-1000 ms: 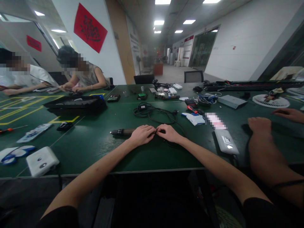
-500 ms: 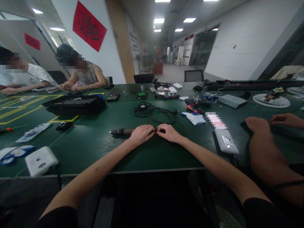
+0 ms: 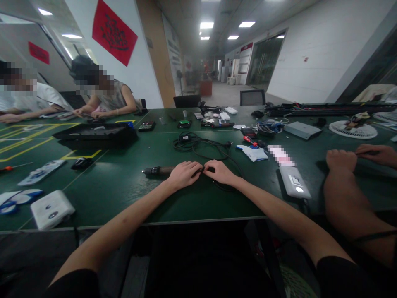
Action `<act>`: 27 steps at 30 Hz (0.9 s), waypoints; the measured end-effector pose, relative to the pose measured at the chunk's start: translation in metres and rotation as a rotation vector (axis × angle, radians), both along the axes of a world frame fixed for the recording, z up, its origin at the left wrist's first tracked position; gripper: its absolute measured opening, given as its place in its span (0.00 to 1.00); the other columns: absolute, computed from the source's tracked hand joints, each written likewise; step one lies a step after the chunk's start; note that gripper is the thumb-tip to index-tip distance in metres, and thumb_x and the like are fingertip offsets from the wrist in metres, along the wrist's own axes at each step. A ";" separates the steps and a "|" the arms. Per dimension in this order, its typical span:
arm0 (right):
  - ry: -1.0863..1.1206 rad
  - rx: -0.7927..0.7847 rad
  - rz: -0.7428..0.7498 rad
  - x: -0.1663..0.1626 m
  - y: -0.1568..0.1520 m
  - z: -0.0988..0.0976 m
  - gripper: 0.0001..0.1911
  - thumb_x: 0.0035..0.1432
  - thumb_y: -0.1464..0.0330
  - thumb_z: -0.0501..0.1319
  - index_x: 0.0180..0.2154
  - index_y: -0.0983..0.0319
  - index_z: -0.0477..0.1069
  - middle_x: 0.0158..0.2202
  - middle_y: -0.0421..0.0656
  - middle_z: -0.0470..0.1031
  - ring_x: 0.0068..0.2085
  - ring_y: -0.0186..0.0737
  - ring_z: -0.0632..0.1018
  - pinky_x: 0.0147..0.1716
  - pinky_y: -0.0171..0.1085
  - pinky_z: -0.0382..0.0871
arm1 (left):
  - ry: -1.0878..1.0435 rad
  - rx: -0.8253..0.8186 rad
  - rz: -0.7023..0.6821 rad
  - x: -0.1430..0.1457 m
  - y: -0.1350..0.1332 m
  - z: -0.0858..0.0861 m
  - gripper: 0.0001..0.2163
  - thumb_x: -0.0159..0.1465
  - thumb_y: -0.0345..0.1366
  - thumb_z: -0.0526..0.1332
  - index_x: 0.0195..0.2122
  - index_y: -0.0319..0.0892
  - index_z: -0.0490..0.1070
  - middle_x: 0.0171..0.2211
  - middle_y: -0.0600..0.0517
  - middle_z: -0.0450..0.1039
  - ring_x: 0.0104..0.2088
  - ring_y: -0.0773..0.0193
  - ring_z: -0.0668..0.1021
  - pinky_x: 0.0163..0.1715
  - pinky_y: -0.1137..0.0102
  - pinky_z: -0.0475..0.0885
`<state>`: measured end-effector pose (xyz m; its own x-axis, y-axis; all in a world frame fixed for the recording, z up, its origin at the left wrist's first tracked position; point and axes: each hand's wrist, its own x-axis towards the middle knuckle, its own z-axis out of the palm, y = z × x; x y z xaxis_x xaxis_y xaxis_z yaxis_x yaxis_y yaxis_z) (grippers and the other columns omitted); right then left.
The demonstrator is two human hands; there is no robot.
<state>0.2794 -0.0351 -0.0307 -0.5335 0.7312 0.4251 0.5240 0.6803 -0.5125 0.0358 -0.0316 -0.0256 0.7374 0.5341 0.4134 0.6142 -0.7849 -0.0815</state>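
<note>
A dark electric screwdriver (image 3: 161,170) lies flat on the green table, its black chuck pointing left. My left hand (image 3: 185,174) is closed over its rear end. Right beside it, my right hand (image 3: 220,172) pinches the end of a black cable at the tool's tail; the fingers hide most of the joint, so whether the two are connected cannot be made out. The rest of the black cable (image 3: 203,154) runs in loose loops behind my hands, with a small box bearing a white label on it.
Left of me are a white box (image 3: 52,210), a black tray (image 3: 94,135) and a small black part (image 3: 82,163). To the right lie a white device (image 3: 294,182), a blue-white packet (image 3: 253,152) and a co-worker's arm (image 3: 344,186). Two people sit across at the far left.
My hands stay at the screwdriver's tail with only slight finger movement. The view has tilted a little. The co-worker's hands at right have shifted slightly.
</note>
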 end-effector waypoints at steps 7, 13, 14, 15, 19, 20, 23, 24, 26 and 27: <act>-0.011 0.018 0.005 0.000 0.002 -0.001 0.05 0.66 0.66 0.65 0.36 0.60 0.78 0.43 0.44 0.79 0.46 0.43 0.78 0.53 0.43 0.68 | -0.015 0.000 0.022 -0.001 0.004 -0.002 0.09 0.74 0.43 0.57 0.47 0.45 0.71 0.47 0.49 0.77 0.44 0.59 0.80 0.46 0.64 0.72; -0.018 0.018 0.002 0.000 0.003 -0.002 0.03 0.65 0.68 0.65 0.37 0.60 0.77 0.43 0.44 0.79 0.46 0.43 0.77 0.52 0.43 0.69 | 0.002 0.014 -0.038 0.000 0.002 0.000 0.10 0.73 0.39 0.56 0.53 0.48 0.71 0.51 0.49 0.77 0.47 0.59 0.79 0.48 0.64 0.72; -0.016 0.019 0.002 0.000 0.002 -0.002 0.03 0.65 0.68 0.65 0.37 0.60 0.77 0.43 0.44 0.79 0.46 0.43 0.77 0.52 0.43 0.69 | 0.004 0.014 -0.036 -0.001 0.002 0.000 0.09 0.74 0.38 0.56 0.52 0.48 0.71 0.51 0.49 0.77 0.47 0.59 0.80 0.48 0.64 0.72; -0.013 0.018 0.003 0.000 0.002 -0.002 0.03 0.65 0.68 0.65 0.37 0.60 0.77 0.44 0.44 0.79 0.46 0.43 0.77 0.52 0.43 0.69 | 0.001 0.014 -0.029 -0.001 0.002 0.000 0.09 0.74 0.39 0.55 0.52 0.47 0.71 0.51 0.49 0.77 0.46 0.59 0.80 0.48 0.64 0.72; -0.011 0.013 0.011 0.000 0.001 -0.002 0.03 0.65 0.68 0.65 0.38 0.60 0.77 0.44 0.44 0.79 0.47 0.43 0.78 0.52 0.42 0.69 | -0.010 0.008 -0.006 -0.002 0.002 0.000 0.10 0.74 0.41 0.56 0.52 0.46 0.70 0.51 0.48 0.77 0.47 0.58 0.79 0.48 0.64 0.72; -0.011 0.013 0.009 -0.001 0.001 -0.002 0.03 0.65 0.68 0.65 0.38 0.60 0.77 0.43 0.44 0.79 0.46 0.43 0.78 0.51 0.42 0.69 | -0.004 0.008 -0.014 -0.002 0.001 0.000 0.10 0.74 0.41 0.56 0.53 0.47 0.70 0.51 0.48 0.76 0.47 0.58 0.79 0.48 0.64 0.72; -0.012 0.012 0.004 0.000 0.001 -0.001 0.03 0.65 0.68 0.65 0.38 0.60 0.77 0.43 0.44 0.79 0.46 0.43 0.77 0.52 0.42 0.69 | 0.019 0.008 -0.033 -0.002 0.002 0.001 0.10 0.74 0.39 0.56 0.53 0.47 0.70 0.53 0.49 0.76 0.48 0.58 0.79 0.49 0.63 0.72; -0.013 0.009 0.007 0.000 0.001 0.000 0.03 0.65 0.68 0.65 0.37 0.60 0.77 0.43 0.44 0.79 0.46 0.43 0.77 0.52 0.42 0.69 | 0.020 0.008 -0.026 -0.001 0.002 0.001 0.09 0.74 0.39 0.56 0.52 0.47 0.70 0.53 0.49 0.76 0.48 0.58 0.79 0.49 0.63 0.72; -0.018 0.004 0.011 0.000 0.000 0.001 0.04 0.66 0.67 0.65 0.37 0.60 0.77 0.44 0.44 0.79 0.46 0.43 0.77 0.52 0.42 0.69 | 0.010 0.001 -0.002 -0.001 0.002 0.001 0.09 0.74 0.41 0.56 0.50 0.46 0.71 0.52 0.49 0.76 0.48 0.58 0.79 0.49 0.63 0.73; -0.020 0.002 0.010 0.000 0.000 0.002 0.04 0.66 0.67 0.65 0.37 0.60 0.77 0.44 0.44 0.79 0.46 0.43 0.77 0.52 0.42 0.69 | 0.002 -0.002 0.007 -0.001 0.002 0.001 0.09 0.74 0.42 0.57 0.49 0.46 0.71 0.51 0.49 0.76 0.48 0.58 0.79 0.49 0.63 0.73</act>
<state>0.2794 -0.0350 -0.0292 -0.5491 0.7249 0.4161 0.5270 0.6866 -0.5007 0.0349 -0.0293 -0.0247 0.7349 0.5400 0.4104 0.6192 -0.7810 -0.0812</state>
